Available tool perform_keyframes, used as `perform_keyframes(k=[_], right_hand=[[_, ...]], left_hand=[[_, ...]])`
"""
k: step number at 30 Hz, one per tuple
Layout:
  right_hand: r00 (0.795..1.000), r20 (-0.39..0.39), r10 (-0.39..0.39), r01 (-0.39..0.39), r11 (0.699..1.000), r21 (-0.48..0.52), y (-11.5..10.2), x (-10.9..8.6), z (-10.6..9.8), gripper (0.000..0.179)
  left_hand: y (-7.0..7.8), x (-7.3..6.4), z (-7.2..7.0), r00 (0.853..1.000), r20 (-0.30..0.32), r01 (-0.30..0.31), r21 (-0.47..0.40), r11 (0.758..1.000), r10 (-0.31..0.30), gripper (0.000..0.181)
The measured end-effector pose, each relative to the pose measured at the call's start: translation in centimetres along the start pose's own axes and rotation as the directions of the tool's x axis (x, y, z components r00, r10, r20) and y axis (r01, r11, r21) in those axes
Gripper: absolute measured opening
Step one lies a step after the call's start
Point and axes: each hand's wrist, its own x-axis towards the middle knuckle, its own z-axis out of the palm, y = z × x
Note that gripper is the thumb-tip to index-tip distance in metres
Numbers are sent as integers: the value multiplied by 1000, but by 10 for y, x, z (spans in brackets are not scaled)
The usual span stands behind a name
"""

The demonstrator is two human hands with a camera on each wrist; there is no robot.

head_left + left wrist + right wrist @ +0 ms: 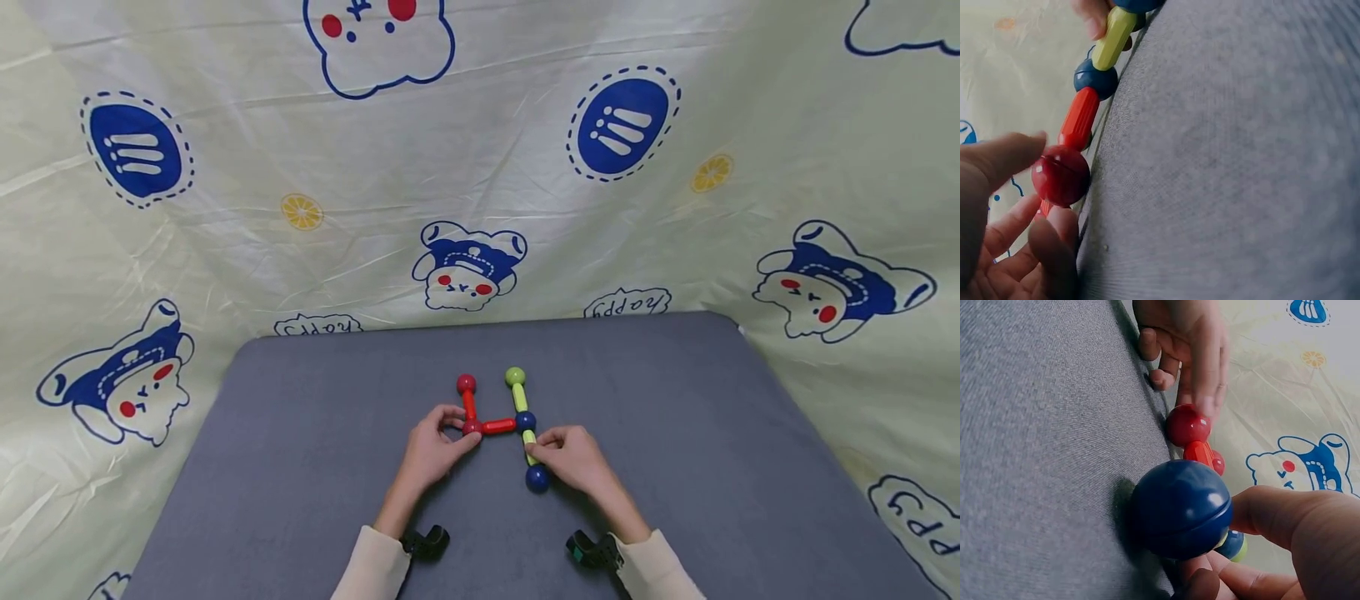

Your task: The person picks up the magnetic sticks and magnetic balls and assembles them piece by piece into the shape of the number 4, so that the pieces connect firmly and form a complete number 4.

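Observation:
Several balls and sticks form one joined figure on the table. My left hand (431, 450) pinches the near-left red ball (472, 427) between thumb and fingers. From that ball one red stick (469, 405) runs away to a far red ball (467, 383); another red stick (499, 427) runs right to a blue ball (526, 421). Beyond the blue ball, a yellow-green stick (520, 397) leads to a yellow-green ball (515, 377). My right hand (577, 458) grips the near yellow-green stick (529, 437), just above the nearest blue ball (1182, 509), which hides most of that stick in the right wrist view.
A grey cloth covers the table (315, 467). Behind and beside it hangs a pale printed sheet (480, 167) with blue cartoon figures. Each wrist wears a black strap mount, the left one (427, 543) and the right one (592, 550) both close over the cloth.

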Motion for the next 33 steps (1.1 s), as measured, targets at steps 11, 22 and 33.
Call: perform_keyframes(k=[11,22,33], right_hand=[[1000,12,-10,10,1000,-2,-7,11,9,23],[999,49,-16,15,1000,27,-20,27,18,23],[999,26,-35,34,999,38,-25,39,21,20]], left_hand=[[-1,11,-6,995,-22,-94,143,985,98,27],[-6,24,-20,994,-34,-97,218,971,107,28],[-9,37,-23,993,-34,-104,235,966,115,30]])
